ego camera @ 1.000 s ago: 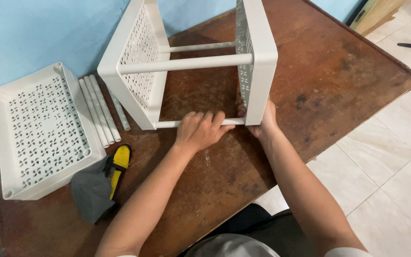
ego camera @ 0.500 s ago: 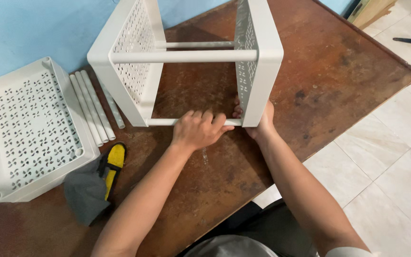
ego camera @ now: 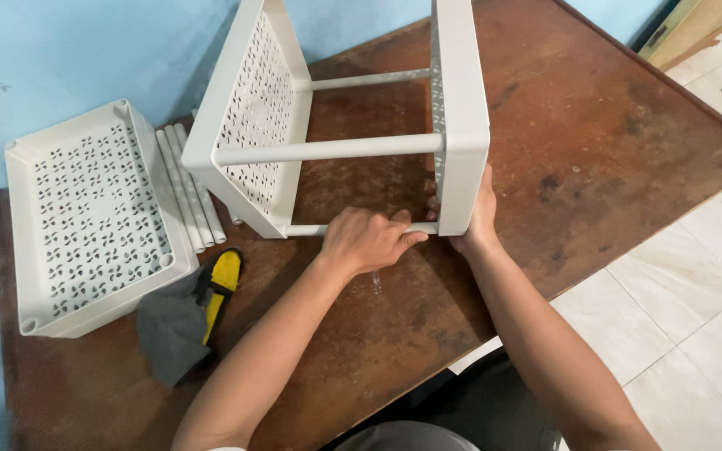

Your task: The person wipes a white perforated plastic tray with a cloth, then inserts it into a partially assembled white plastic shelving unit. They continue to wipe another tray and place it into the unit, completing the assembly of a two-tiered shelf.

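A white plastic rack lies on its side on the brown wooden table [ego camera: 595, 150]: two perforated shelf trays stand on edge, the left tray [ego camera: 252, 117] and the right tray [ego camera: 460, 108], joined by white tubes. My left hand [ego camera: 365, 240] is closed around the lower front tube [ego camera: 307, 230] near its right end. My right hand [ego camera: 474, 213] grips the bottom corner of the right tray, fingers wrapped behind it. An upper tube [ego camera: 327, 150] spans the two trays above my hands.
A third white perforated tray [ego camera: 94, 217] lies flat at the left, with several loose white tubes [ego camera: 190, 196] beside it. A grey cloth [ego camera: 173, 326] and a yellow-and-black tool [ego camera: 221, 288] lie near the front. Blue wall behind; tiled floor at right.
My hands have stayed on the lower tube and the right tray's corner. The view has shifted slightly, and the rack sits a little more squarely.
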